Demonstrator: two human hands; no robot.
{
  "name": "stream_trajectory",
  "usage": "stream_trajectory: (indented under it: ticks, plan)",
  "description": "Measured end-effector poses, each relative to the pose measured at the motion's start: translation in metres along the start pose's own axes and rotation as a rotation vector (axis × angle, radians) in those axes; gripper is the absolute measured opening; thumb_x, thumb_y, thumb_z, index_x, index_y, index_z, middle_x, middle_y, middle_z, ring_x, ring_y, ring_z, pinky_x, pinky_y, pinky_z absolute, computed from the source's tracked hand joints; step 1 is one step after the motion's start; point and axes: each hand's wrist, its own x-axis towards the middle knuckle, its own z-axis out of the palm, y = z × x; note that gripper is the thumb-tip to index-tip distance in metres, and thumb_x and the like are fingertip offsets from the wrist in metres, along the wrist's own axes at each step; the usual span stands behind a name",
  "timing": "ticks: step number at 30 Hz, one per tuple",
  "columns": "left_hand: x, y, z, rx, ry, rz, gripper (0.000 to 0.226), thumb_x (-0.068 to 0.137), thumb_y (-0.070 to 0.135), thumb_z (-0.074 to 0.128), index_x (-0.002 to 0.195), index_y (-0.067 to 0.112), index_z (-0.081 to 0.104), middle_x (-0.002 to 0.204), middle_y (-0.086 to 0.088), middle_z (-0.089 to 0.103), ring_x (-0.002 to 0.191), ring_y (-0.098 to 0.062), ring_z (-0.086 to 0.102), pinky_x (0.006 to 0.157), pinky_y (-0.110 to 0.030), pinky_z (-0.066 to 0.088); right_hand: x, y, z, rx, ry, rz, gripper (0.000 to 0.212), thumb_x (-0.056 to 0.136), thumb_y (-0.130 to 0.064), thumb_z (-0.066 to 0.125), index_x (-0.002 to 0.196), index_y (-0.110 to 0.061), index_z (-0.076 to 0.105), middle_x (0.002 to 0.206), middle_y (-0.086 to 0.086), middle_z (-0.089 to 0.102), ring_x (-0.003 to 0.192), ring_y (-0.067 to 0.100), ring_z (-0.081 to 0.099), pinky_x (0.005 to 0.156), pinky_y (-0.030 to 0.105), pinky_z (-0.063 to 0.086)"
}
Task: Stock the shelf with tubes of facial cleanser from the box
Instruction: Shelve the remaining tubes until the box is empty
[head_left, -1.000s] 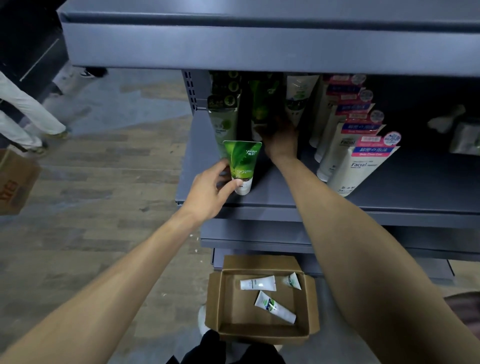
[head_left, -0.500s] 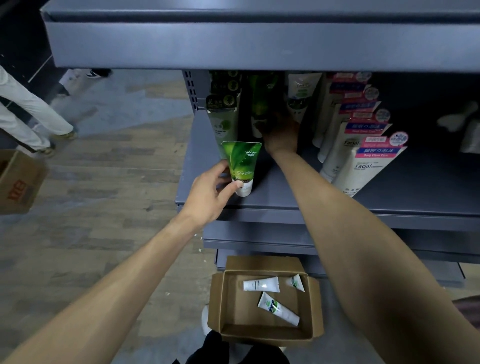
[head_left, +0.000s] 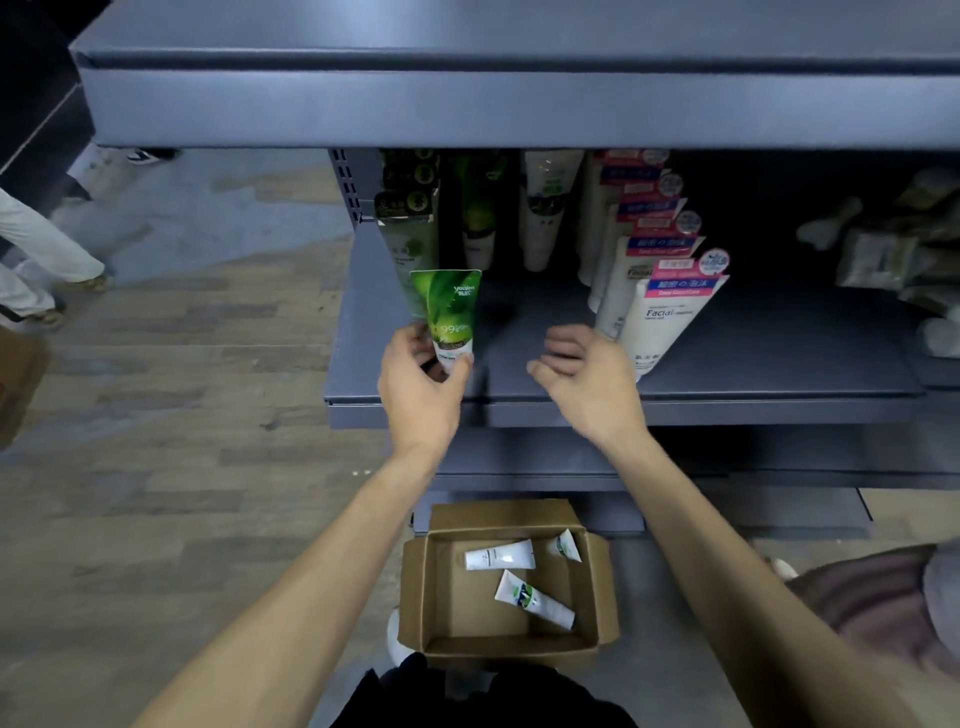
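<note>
The left hand is gripping the green leaf-printed plastic tube at its cap, standing on the grey metal shelf. Beside that grip, the right hand has come back from the rear row, fingers loose and empty, probably reaching next for the brown cardboard box.

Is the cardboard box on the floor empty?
No. The box is open and holds three white tubes, lying flat.

A wood-plank floor is seen left of the dark grey shelving unit. A grey floor patch lies behind the planks. Lighting is dim.
</note>
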Motion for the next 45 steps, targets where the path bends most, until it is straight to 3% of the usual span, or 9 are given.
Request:
stream_trajectory:
  ticks: [3,12,18,24,30,33,37,41,45]
  plan:
    - [-0.001,0.001,0.018,0.068,0.101,-0.017,0.030,0.078,0.022,0.078,0.101,0.018,0.059,0.100,-0.001,0.065,0.091,-0.013,0.063,0.085,-0.039,0.054,-0.031,0.010,-0.014,-0.051,0.019,0.036,0.042,0.084,-0.019,0.076,0.122,-0.016,0.060,0.112,-0.006,0.065,0.089,0.000,0.067,0.076,0.004,0.049]
    - [0.021,0.015,0.063,0.156,0.119,0.004,0.025,0.080,0.024,0.073,0.092,0.013,0.055,0.093,-0.008,0.063,0.084,-0.026,0.063,0.075,-0.043,0.054,-0.039,0.012,-0.041,-0.149,-0.001,0.035,0.042,0.085,-0.025,0.075,0.124,-0.018,0.061,0.112,-0.006,0.066,0.083,-0.008,0.064,0.068,-0.004,0.043]
    - [0.034,0.025,0.080,0.205,0.149,0.007,0.027,0.084,0.021,0.070,0.099,0.006,0.054,0.102,-0.013,0.060,0.091,-0.031,0.061,0.077,-0.043,0.052,-0.035,0.013,-0.049,-0.194,0.001,-0.035,0.039,0.084,-0.026,0.076,0.120,-0.019,0.063,0.109,-0.004,0.066,0.085,-0.004,0.066,0.067,-0.002,0.044]
    - [0.041,0.032,0.088,0.248,0.156,0.006,0.029,0.088,0.017,0.065,0.109,0.001,0.052,0.111,-0.015,0.055,0.095,-0.034,0.059,0.081,-0.044,0.051,-0.034,0.015,-0.052,-0.229,-0.030,-0.088,0.039,0.083,-0.029,0.076,0.120,-0.023,0.063,0.109,-0.005,0.066,0.089,0.001,0.067,0.083,0.022,0.056]
    - [0.046,0.043,0.101,0.293,0.172,-0.046,0.035,0.091,0.012,0.055,0.123,0.000,0.045,0.125,-0.015,0.047,0.105,-0.035,0.055,0.089,-0.038,0.046,-0.036,0.017,-0.061,-0.179,-0.058,-0.086,0.040,0.085,-0.030,0.074,0.123,-0.026,0.061,0.110,-0.008,0.065,0.088,-0.002,0.068,0.077,0.009,0.053]
    - [0.051,0.046,0.107,0.331,0.169,-0.069,0.045,0.093,0.011,0.054,0.134,0.002,0.040,0.134,-0.016,0.042,0.111,-0.035,0.054,0.092,-0.036,0.043,-0.041,0.023,-0.071,-0.159,-0.075,-0.077,0.040,0.086,-0.028,0.073,0.123,-0.027,0.061,0.111,-0.009,0.066,0.087,-0.003,0.069,0.082,0.013,0.054]
    - [0.062,0.048,0.112,0.385,0.161,-0.093,0.056,0.096,0.014,0.053,0.145,0.000,0.029,0.141,-0.017,0.037,0.121,-0.032,0.050,0.096,-0.032,0.040,-0.047,0.030,-0.085,-0.154,-0.075,-0.076,0.037,0.087,-0.025,0.072,0.123,-0.029,0.061,0.110,-0.012,0.068,0.086,-0.007,0.067,0.079,0.006,0.050]
    - [0.070,0.048,0.114,0.551,0.166,-0.069,0.059,0.101,0.023,0.045,0.149,0.000,0.020,0.147,-0.016,0.032,0.130,-0.026,0.041,0.100,-0.022,0.029,-0.053,0.034,-0.092,-0.127,-0.067,-0.071,0.036,0.088,-0.025,0.071,0.122,-0.031,0.060,0.107,-0.014,0.068,0.086,-0.004,0.068,0.078,0.010,0.052]
    - [0.075,0.044,0.117,0.540,0.160,-0.066,0.062,0.101,0.023,0.046,0.150,-0.002,0.017,0.147,-0.019,0.032,0.130,-0.031,0.043,0.101,-0.027,0.034,-0.058,0.037,-0.091,-0.120,-0.082,-0.072,0.033,0.089,-0.027,0.070,0.121,-0.028,0.061,0.102,-0.014,0.069,0.086,-0.003,0.068,0.078,0.009,0.051]
